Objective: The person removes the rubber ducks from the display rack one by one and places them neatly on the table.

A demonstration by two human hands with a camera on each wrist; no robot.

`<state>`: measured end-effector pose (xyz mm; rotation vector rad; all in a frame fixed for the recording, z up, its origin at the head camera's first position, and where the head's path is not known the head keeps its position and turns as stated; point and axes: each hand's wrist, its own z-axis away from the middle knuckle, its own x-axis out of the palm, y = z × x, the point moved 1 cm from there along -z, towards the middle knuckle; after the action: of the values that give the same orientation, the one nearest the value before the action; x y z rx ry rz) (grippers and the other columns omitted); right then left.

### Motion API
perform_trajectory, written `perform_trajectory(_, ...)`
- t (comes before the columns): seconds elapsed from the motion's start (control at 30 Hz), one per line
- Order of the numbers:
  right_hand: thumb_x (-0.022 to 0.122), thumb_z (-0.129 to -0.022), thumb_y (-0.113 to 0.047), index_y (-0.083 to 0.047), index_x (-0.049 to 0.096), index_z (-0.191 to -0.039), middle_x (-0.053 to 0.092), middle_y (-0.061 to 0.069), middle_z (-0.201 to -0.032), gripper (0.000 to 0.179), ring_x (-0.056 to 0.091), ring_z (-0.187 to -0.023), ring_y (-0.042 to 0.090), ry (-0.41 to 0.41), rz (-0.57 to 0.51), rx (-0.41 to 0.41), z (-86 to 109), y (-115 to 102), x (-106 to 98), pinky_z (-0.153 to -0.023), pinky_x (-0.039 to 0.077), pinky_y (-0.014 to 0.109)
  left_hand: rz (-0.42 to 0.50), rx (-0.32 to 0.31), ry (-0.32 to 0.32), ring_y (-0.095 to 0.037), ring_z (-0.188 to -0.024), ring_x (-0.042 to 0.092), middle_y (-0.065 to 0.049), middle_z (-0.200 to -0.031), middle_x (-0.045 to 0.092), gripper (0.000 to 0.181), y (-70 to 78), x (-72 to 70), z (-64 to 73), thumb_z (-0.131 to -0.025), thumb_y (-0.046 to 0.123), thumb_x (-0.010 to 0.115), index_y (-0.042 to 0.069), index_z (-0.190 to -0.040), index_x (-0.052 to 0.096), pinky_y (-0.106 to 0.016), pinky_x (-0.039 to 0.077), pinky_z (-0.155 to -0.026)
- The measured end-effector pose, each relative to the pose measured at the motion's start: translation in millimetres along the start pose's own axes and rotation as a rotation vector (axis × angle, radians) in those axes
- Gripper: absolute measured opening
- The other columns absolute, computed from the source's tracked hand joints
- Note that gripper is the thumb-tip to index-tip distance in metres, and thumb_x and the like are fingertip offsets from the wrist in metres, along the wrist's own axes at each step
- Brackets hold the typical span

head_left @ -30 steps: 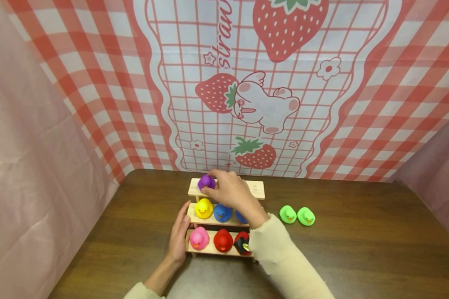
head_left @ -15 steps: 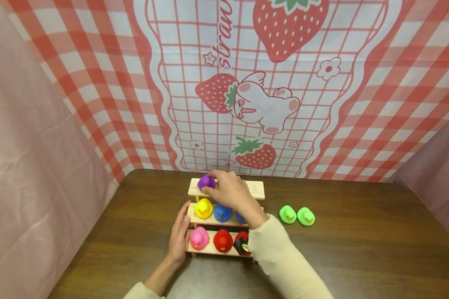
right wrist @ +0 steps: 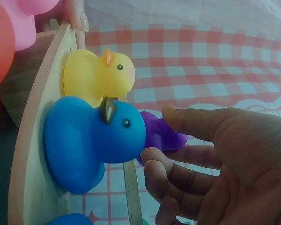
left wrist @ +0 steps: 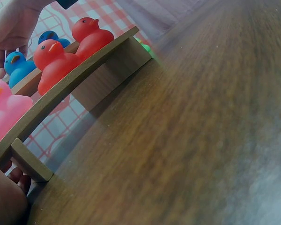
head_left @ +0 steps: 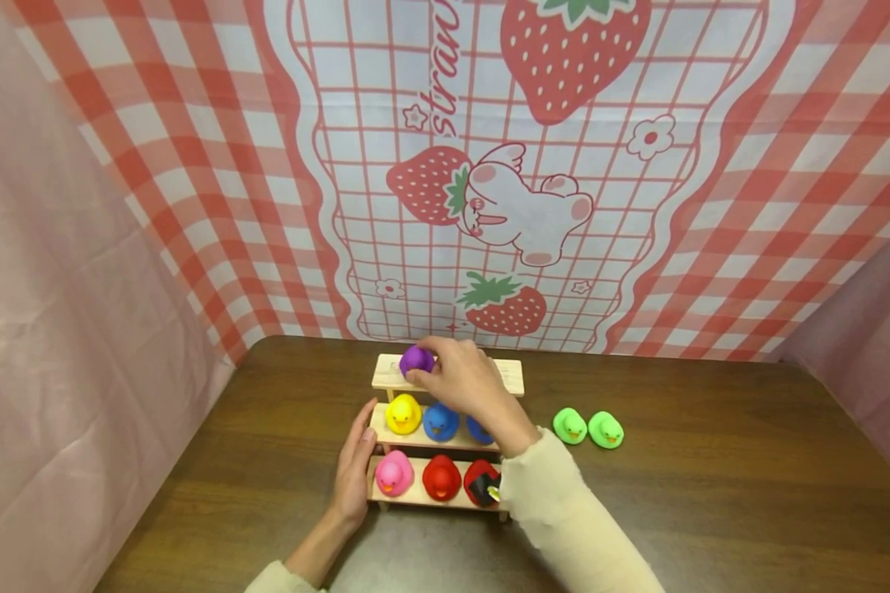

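Observation:
A three-tier wooden stand (head_left: 508, 377) carries rubber ducks. My right hand (head_left: 466, 375) pinches a purple rubber duck (head_left: 416, 362) between thumb and fingers at the top tier, left of its middle. In the right wrist view the purple duck (right wrist: 166, 136) is partly behind a blue duck (right wrist: 79, 145). My left hand (head_left: 354, 473) holds the stand's left end, with curled fingertips (left wrist: 16, 176) by its leg in the left wrist view. Yellow (head_left: 404, 414) and blue ducks (head_left: 441, 422) sit on the middle tier. Pink (head_left: 394, 473) and red ducks (head_left: 441, 478) stand on the lowest.
Two green ducks (head_left: 569, 426) sit on the brown wooden table (head_left: 712, 478), right of the stand. One red duck (head_left: 480, 484) at the lowest tier's right end wears something black. A strawberry-print checkered cloth (head_left: 504, 198) hangs behind the table, pink curtains (head_left: 81, 329) at the sides.
The purple duck has shifted slightly right along the top tier with my right hand, and its bill has turned out of sight. My left hand stays in place.

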<state>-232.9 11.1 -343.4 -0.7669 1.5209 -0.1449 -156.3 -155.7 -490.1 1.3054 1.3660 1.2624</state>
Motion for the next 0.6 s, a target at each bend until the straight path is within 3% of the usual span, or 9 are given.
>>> perform_trajectory(0.13,0.075,-0.089,-0.038,-0.018,0.066,-0.13,0.063,-0.003,-0.071,0.046,0.053,-0.057,0.012,-0.001,-0.006,0.01,2.1,2,-2,-0.051,0.041,0.026,0.011,0.007,0.0,-0.004,-0.088,0.053,0.01,-0.106,0.056,0.051,-0.3,-0.1,0.2,-0.109,0.022,0.032,0.003,-0.156,0.029,-0.019,0.043,-0.087)
perform_trajectory(0.4,0.075,-0.089,-0.037,-0.015,0.066,-0.129,0.062,-0.002,-0.07,0.046,0.05,-0.054,0.011,0.001,-0.023,0.003,5.6,7,-7,-0.049,0.037,0.024,0.014,0.001,-0.009,-0.005,-0.087,0.053,0.005,-0.096,0.055,0.051,-0.2,0.0,0.1,-0.109,0.023,0.031,0.004,-0.156,0.029,-0.019,0.043,-0.087)
perform_trajectory(0.6,0.074,-0.09,-0.036,-0.014,0.066,-0.129,0.062,-0.002,-0.068,0.046,0.05,-0.055,0.011,0.018,-0.034,0.001,8.6,13,-8,-0.049,0.038,0.024,0.02,-0.019,0.003,-0.005,-0.091,0.053,0.01,-0.111,0.056,0.051,-0.6,0.1,-0.1,-0.109,0.024,0.032,0.006,-0.157,0.03,-0.018,0.043,-0.089)
